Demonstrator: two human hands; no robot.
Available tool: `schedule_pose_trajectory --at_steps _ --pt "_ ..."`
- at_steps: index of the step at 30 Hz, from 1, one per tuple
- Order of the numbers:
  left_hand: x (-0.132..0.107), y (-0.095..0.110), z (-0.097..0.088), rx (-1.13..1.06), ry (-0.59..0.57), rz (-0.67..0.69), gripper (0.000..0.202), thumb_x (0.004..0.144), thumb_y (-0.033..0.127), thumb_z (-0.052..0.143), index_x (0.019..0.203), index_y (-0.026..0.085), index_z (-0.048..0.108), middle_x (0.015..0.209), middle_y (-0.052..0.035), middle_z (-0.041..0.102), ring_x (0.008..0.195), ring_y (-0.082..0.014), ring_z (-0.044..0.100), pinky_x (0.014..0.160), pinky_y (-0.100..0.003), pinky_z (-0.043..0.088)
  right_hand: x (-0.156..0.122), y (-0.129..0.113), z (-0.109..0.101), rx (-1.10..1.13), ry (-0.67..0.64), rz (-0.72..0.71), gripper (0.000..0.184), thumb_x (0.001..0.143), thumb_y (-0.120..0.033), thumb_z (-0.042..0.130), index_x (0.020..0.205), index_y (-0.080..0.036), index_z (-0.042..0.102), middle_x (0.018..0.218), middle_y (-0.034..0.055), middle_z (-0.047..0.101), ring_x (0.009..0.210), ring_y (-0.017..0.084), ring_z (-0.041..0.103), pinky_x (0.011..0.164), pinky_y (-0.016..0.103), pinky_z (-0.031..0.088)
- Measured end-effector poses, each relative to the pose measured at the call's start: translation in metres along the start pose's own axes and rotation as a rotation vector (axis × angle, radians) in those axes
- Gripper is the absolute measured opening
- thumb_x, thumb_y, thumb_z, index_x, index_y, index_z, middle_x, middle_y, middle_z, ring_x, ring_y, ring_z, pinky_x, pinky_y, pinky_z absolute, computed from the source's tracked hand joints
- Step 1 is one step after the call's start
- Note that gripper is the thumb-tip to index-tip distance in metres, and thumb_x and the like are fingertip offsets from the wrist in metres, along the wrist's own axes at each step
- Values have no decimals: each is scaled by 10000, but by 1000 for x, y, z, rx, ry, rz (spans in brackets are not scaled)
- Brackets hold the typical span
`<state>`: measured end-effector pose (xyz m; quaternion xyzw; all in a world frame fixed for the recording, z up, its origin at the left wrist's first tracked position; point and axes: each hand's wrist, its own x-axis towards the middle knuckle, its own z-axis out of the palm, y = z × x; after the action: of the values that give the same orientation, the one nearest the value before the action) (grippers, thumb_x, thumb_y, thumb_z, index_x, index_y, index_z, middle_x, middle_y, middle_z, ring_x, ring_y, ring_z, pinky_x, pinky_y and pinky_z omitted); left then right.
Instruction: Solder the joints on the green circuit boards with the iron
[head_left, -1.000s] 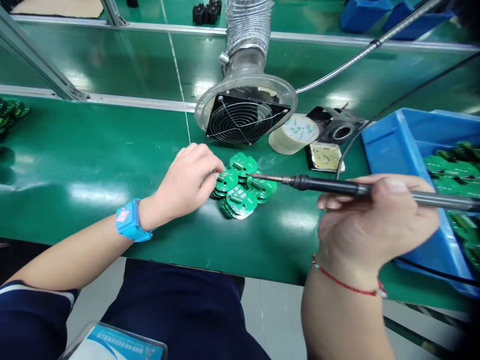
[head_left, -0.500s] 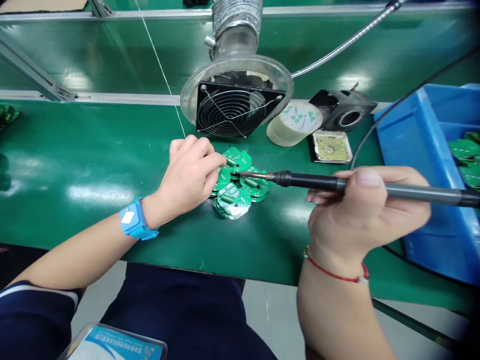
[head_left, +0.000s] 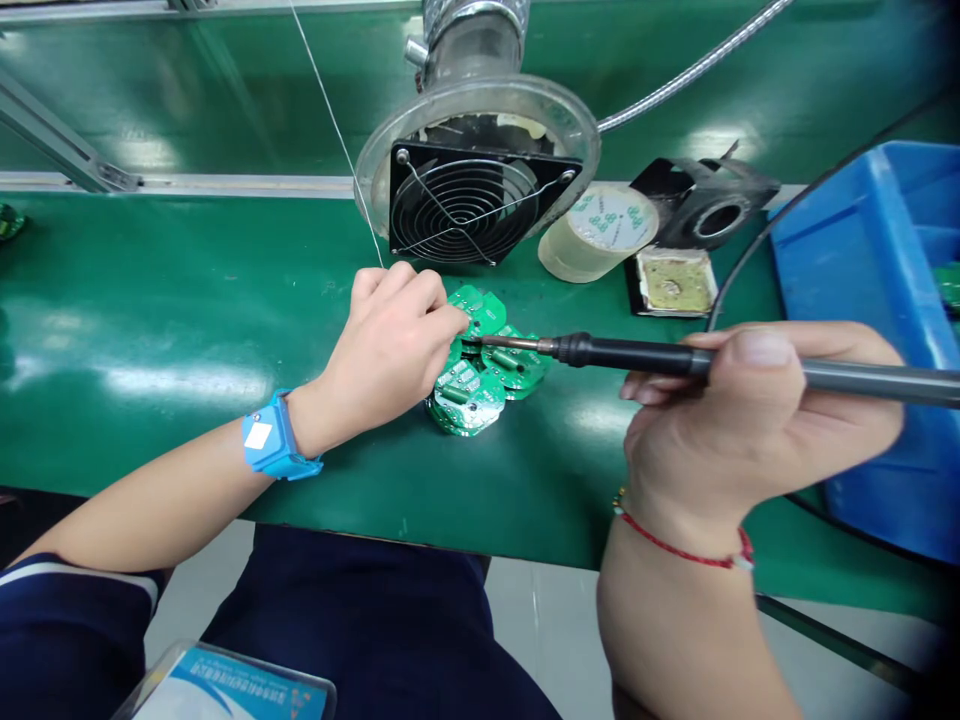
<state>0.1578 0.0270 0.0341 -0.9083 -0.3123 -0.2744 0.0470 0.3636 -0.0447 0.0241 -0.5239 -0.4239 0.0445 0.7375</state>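
Observation:
My right hand (head_left: 750, 430) is closed around a soldering iron (head_left: 637, 357), held like a pen and pointing left. The iron's tip reaches the middle of a cluster of stacked green circuit boards (head_left: 472, 400); whether it touches one I cannot tell. Just left of the tip, the fingers of my left hand (head_left: 397, 335) are pinched together over the boards. A thin solder wire (head_left: 330, 115) runs down from above into this hand, and its end is hidden by the fingers. Small green cylindrical parts lie on the boards.
A round fume extractor with a fan grille (head_left: 465, 205) hangs just behind the boards. Right of it stand a roll of clear tape (head_left: 596, 240), a black iron holder (head_left: 701, 200) and a tip-cleaning sponge (head_left: 675, 282). A blue bin (head_left: 840, 240) sits at the right.
My left hand has shifted slightly right over the boards, covering more of the left one. My right hand and the iron appear slightly farther right. The camera view has tilted a little.

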Motion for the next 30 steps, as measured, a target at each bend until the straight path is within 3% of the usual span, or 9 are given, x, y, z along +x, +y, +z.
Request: schedule_pose_trajectory --at_steps 17,23,27,30 --pt "5 6 4 119 -58 70 285 964 120 443 759 174 633 749 -35 534 770 -187 474 728 -370 351 0 -1 1 -9 -11 9 273 811 -423 688 705 -189 594 518 -81 563 380 91 525 320 231 393" --pt "1 -4 -16 12 61 52 217 954 151 524 842 196 705 696 -4 516 622 -115 435 583 -282 311 1 -2 1 83 73 10 219 788 -384 666 698 -185 641 501 -77 529 355 100 519 272 229 340" --pt "-12 -4 -37 -263 57 -112 216 933 103 517 1000 185 704 726 5 535 646 -98 494 578 -242 384 0 -6 0 121 77 121 220 782 -381 629 768 -181 719 594 -39 625 393 114 568 279 237 392" --pt "-28 5 -47 -475 35 -298 235 920 76 480 1066 181 630 709 33 519 611 -79 481 562 -214 401 0 -9 -3 196 0 277 254 791 -421 624 768 -188 723 577 -28 636 424 126 585 307 250 443"
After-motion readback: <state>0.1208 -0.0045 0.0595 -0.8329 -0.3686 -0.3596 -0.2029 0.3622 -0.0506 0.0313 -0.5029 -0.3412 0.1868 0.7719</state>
